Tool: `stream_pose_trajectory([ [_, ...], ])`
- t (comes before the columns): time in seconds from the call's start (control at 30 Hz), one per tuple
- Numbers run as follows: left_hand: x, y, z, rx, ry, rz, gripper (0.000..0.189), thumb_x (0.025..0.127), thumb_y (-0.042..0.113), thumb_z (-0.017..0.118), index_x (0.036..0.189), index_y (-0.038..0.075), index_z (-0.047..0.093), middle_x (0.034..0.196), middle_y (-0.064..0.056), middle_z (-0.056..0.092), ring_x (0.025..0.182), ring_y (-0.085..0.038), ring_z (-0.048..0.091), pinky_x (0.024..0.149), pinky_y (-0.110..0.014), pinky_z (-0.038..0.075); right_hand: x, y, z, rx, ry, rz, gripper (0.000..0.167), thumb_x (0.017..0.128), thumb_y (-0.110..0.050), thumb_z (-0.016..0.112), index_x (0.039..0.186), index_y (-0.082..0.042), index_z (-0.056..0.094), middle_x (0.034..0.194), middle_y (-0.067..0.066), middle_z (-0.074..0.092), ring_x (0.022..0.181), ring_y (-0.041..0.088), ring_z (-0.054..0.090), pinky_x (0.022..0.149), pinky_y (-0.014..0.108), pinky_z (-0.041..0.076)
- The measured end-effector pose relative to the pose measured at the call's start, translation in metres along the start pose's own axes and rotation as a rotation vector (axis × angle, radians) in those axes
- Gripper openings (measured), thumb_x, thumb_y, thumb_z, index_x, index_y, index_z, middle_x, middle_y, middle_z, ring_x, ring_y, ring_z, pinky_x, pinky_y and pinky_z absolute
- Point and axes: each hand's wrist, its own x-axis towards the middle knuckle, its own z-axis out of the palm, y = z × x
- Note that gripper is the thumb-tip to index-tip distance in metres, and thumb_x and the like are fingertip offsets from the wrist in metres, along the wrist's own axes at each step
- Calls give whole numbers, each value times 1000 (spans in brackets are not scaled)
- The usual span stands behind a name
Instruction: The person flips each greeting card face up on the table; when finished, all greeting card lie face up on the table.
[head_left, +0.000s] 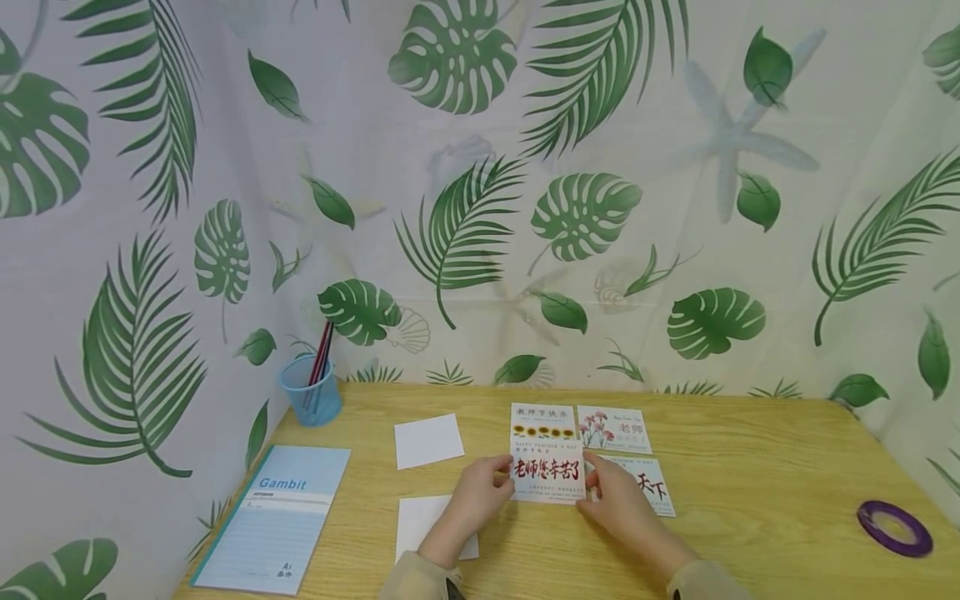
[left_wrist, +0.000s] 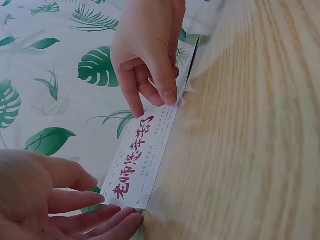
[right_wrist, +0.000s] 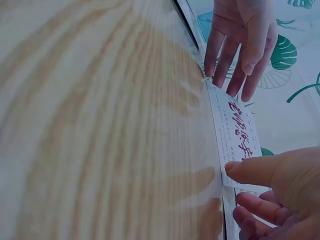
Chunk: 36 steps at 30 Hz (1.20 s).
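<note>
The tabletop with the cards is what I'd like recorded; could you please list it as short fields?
Right hand: pinches red-lettered card at its right edge
Left hand: at that card's left edge
Beyond it: sunflower card, pink-flower card
Far left: Gambit notebook, blue cup holding thin sticks
Far right: purple ring

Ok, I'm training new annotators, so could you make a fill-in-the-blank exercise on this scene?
1. The right hand pinches a Teacher's Day card whose largest characters are coloured ____.
2. Just beyond it, a greeting card shows a printed row of ____.
3. The notebook bears the large word ____.
4. The ring-shaped roll is coloured ____.
Missing words: red; sunflowers; Gambit; purple.
</note>
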Motion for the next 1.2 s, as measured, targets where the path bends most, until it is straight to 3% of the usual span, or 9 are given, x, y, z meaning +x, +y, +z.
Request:
stream_pose_trajectory([
  [0.3,2,2,5,24,-25,-8,42,87,0,61,128,-10,59,117,-24,66,91,-27,68,64,-26,55,4,4,-5,-60,-61,3,73,74,-8,82,136,12,50,80,0,58,71,12,47,66,30,43],
  [0.53,1,3,3,22,-32,-33,43,88,1,60,130,-9,58,117,-23,66,85,-20,64,60,-22,50,5,5,-4,-50,-71,-2,70,75,-9,83,135,11,52,71,-3,53,64,12,44,59,26,38],
  [0.87,1,2,5,75,-25,-23,42,88,4,62,128,-8,60,100,-12,67,82,-15,55,68,-25,49,7,6,-2,-76,-76,9,66,76,-16,84,132,7,57,63,-4,50,56,10,42,54,24,33],
  [1.07,0,2,4,86,-20,-5,42,87,3,61,127,-8,61,90,-7,64,75,-11,50,62,-21,43,9,7,-1,-92,-93,-11,66,77,-19,84,131,7,58,59,-5,48,52,9,39,51,22,29],
  [1.2,-1,2,5,70,-34,-15,42,88,3,60,129,-8,60,81,-3,59,64,-8,45,53,-19,38,10,8,-2,-141,-93,-50,65,76,-24,84,129,7,61,59,-5,47,53,10,35,56,25,27],
])
